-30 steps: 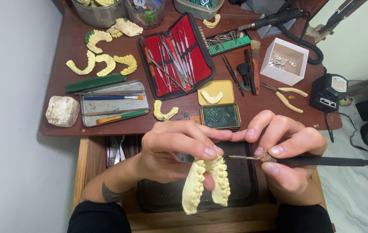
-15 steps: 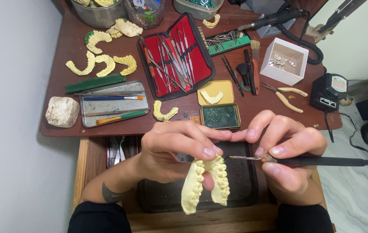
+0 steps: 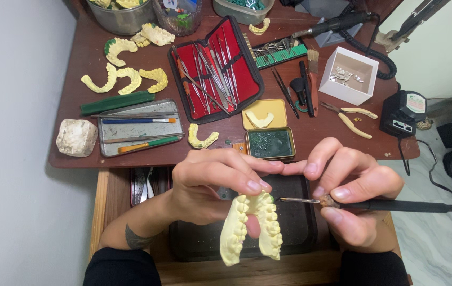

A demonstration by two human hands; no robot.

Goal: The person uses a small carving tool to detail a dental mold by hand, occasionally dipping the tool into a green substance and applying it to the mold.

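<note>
Left hand (image 3: 210, 185), fingers closed round a pale yellow dental cast (image 3: 251, 228), held out past the table's (image 3: 311, 139) near edge. Right hand (image 3: 356, 198) pinches a black-handled carving tool (image 3: 390, 205), metal tip just at the cast's front teeth.

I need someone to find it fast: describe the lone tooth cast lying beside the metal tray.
On the brown table, find the flat metal tray of brushes at the left front. Just right of it lies a small yellow arch-shaped tooth cast, alone, unlike the three casts grouped behind the tray.
</note>
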